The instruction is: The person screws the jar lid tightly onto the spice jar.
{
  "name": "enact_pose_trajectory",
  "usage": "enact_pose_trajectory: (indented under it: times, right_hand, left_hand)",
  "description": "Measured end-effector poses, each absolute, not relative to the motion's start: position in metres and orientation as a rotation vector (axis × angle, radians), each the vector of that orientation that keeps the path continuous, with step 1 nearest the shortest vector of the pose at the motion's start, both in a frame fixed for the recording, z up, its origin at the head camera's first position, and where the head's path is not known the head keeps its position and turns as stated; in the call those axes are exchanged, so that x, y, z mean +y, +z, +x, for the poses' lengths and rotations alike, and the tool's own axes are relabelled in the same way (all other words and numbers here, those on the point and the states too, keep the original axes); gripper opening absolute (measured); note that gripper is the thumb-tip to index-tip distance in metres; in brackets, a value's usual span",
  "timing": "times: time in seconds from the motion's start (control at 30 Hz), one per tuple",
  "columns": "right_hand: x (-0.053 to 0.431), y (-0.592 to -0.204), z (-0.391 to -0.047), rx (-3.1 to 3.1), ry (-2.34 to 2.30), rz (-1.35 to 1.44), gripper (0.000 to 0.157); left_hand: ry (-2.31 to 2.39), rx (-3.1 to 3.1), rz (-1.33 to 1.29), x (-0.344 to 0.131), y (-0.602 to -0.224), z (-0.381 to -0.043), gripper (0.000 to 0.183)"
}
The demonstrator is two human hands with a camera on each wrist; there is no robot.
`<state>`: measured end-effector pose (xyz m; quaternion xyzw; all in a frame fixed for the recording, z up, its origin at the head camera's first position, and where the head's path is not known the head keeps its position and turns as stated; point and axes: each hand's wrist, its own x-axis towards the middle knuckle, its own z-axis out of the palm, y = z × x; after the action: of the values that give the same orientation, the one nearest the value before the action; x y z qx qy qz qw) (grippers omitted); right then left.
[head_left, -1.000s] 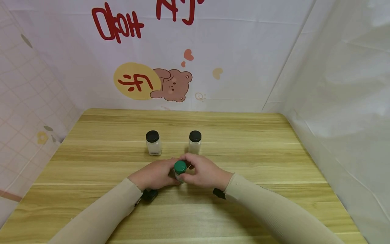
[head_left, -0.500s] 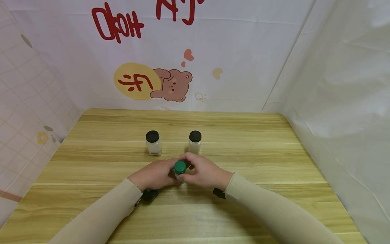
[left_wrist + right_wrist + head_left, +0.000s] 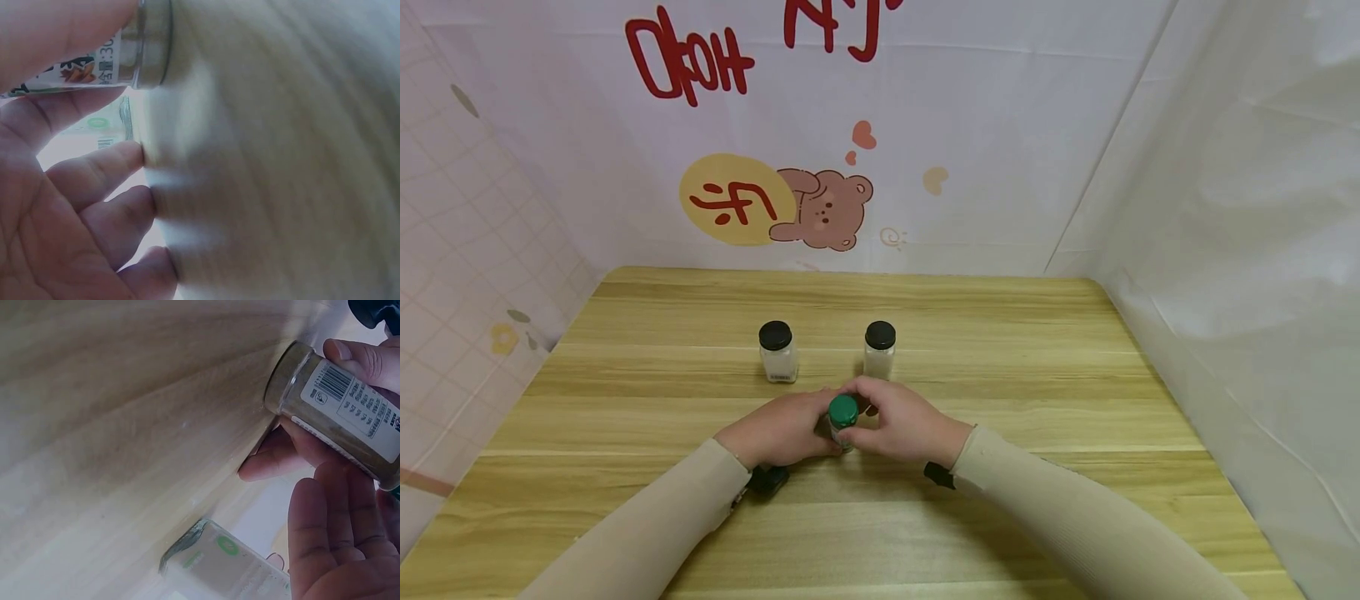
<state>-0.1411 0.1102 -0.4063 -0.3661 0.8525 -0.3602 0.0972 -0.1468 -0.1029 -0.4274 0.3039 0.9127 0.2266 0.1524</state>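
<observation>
A clear spice jar (image 3: 350, 406) with brownish contents, a white printed label and a green cap (image 3: 843, 410) stands upright on the table between both hands. My left hand (image 3: 782, 429) grips its body low down; the left wrist view shows the thumb across the jar (image 3: 125, 56) and the index finger on its other side. From the right, my right hand (image 3: 906, 421) has its thumb and index finger at the cap. Its other fingers (image 3: 337, 519) extend beside the jar in the right wrist view. The cap is mostly cut off there.
Two clear jars with black caps and pale contents, a left jar (image 3: 780, 362) and a right jar (image 3: 878, 358), stand behind the hands. The wooden table (image 3: 1000, 333) meets white printed cloth (image 3: 1000, 125) at the back and sides.
The right thumb and index finger shift very slightly about the green cap. The left hand, the spice jar and the two black-capped jars stay where they were.
</observation>
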Motion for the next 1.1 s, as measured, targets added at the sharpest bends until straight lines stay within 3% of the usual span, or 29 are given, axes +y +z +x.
enact_pose_trajectory:
  times: [0.27, 0.57, 0.8, 1.1]
  right_hand:
    - [0.1102, -0.4062, -0.1416, 2.528, -1.071, -1.102, 0.025]
    - [0.1105, -0.4042, -0.1412, 2.519, -1.073, -1.13, 0.034]
    - [0.1097, -0.4054, -0.141, 2.552, -1.047, -1.123, 0.025]
    - [0.1091, -0.4036, -0.1405, 2.566, -1.012, -1.111, 0.029]
  left_hand:
    - [0.663, 2.613, 0.868, -0.1026, -0.4267, -0.1463, 0.057]
    - [0.654, 2.624, 0.854, -0.1027, -0.4267, -0.1459, 0.056]
    - [0.667, 2.61, 0.848, -0.1024, -0.4261, -0.1459, 0.059]
    - [0.653, 2.624, 0.85, -0.1027, -0.4272, -0.1463, 0.058]
